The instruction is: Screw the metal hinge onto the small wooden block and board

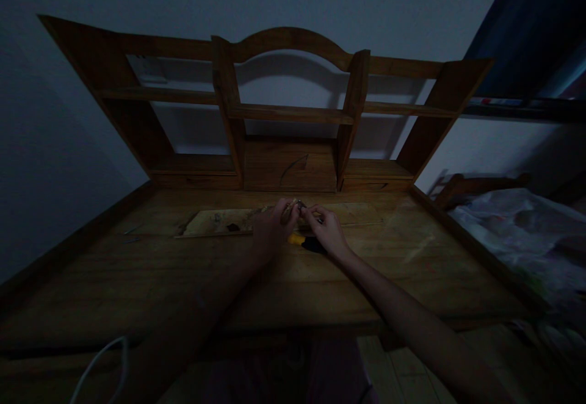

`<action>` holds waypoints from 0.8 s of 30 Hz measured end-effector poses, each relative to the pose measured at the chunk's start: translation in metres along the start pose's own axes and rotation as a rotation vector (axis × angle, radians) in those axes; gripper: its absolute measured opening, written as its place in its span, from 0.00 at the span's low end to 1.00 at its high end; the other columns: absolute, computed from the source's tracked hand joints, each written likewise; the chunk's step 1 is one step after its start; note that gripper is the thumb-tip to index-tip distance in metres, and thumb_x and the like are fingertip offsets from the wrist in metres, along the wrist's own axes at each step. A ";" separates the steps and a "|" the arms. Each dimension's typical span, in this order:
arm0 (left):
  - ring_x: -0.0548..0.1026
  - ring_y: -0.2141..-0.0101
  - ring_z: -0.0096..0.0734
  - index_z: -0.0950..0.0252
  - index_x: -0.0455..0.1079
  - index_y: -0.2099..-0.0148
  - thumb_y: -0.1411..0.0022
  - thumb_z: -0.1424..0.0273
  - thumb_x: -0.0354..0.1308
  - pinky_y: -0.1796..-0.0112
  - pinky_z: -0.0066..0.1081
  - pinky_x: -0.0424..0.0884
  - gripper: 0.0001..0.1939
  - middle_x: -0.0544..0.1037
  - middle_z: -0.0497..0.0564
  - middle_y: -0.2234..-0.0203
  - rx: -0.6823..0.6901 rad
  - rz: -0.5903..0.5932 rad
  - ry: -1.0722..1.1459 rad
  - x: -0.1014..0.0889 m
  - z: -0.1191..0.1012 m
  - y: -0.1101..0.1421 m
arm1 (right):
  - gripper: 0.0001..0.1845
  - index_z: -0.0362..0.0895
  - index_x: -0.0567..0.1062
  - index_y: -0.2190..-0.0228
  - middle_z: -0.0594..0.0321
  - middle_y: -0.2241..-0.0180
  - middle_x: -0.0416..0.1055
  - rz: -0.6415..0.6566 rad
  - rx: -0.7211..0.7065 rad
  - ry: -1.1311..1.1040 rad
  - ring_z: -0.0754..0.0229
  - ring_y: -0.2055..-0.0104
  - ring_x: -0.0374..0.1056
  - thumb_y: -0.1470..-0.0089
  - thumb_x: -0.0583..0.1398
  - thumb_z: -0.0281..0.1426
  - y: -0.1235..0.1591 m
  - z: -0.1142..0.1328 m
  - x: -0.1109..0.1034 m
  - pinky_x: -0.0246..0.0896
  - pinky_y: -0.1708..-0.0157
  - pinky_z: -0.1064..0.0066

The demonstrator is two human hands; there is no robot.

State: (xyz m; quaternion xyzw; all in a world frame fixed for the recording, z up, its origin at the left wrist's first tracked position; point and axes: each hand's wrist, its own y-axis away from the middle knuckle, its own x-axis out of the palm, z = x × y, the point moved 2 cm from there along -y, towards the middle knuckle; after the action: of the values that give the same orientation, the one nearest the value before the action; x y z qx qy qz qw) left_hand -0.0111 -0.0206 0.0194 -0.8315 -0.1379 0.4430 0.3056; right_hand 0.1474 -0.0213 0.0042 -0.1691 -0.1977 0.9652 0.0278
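Note:
My left hand [272, 228] and my right hand [327, 231] meet over the middle of the desk, fingertips nearly touching. Between them is a small dark, metallic-looking piece [300, 204], pinched by the right fingers and partly covered by the left ones. Its kind is too small and dim to make out. Beneath both hands lies a long, rough pale wooden board [213, 222] with dark marks. A tool handle in yellow and black [297, 239] rests on the desk just below the right hand, its far part hidden by that hand.
A wooden shelf unit [290, 114] rises at the desk's back, with a thin curved strip [293, 167] against its lower panel. Small thin pieces [132, 233] lie at left on the desk [220, 276]. Plastic bags [522, 227] are at right; a white cable [98, 355] loops lower left.

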 end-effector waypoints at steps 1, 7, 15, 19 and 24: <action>0.78 0.71 0.38 0.61 0.73 0.54 0.31 0.57 0.53 0.68 0.34 0.65 0.15 0.81 0.52 0.70 0.000 -0.009 -0.017 0.000 0.001 0.000 | 0.23 0.43 0.76 0.70 0.63 0.74 0.74 0.004 -0.007 -0.003 0.62 0.74 0.67 0.41 0.56 0.49 0.000 0.001 0.000 0.58 0.74 0.74; 0.78 0.71 0.38 0.60 0.73 0.55 0.31 0.58 0.52 0.69 0.33 0.64 0.14 0.81 0.53 0.70 0.019 -0.029 -0.009 0.001 0.002 0.001 | 0.18 0.45 0.75 0.66 0.67 0.79 0.69 -0.008 0.017 -0.004 0.64 0.80 0.62 0.43 0.59 0.48 -0.001 -0.003 0.001 0.52 0.80 0.75; 0.78 0.71 0.38 0.60 0.73 0.54 0.32 0.58 0.54 0.69 0.33 0.65 0.13 0.81 0.52 0.70 0.011 -0.023 -0.010 0.001 0.001 0.000 | 0.20 0.44 0.76 0.69 0.63 0.74 0.73 0.015 -0.009 0.005 0.62 0.74 0.66 0.41 0.57 0.49 0.000 0.000 0.000 0.56 0.75 0.74; 0.78 0.70 0.38 0.59 0.73 0.54 0.32 0.58 0.54 0.69 0.34 0.65 0.12 0.82 0.52 0.69 0.023 -0.029 -0.012 -0.001 -0.001 0.000 | 0.21 0.45 0.75 0.68 0.67 0.79 0.67 0.021 -0.006 0.015 0.64 0.78 0.61 0.40 0.56 0.48 0.000 0.001 0.000 0.51 0.78 0.74; 0.78 0.71 0.38 0.60 0.72 0.55 0.32 0.58 0.53 0.69 0.33 0.64 0.13 0.81 0.51 0.70 0.011 -0.022 -0.038 -0.001 -0.001 0.001 | 0.17 0.45 0.74 0.66 0.70 0.81 0.65 0.013 0.018 0.019 0.65 0.81 0.58 0.42 0.58 0.46 0.001 -0.001 0.000 0.48 0.80 0.75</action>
State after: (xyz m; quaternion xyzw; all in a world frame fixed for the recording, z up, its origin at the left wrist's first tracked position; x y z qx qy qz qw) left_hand -0.0110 -0.0216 0.0197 -0.8197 -0.1502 0.4561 0.3124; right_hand 0.1477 -0.0215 0.0033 -0.1791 -0.1876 0.9655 0.0247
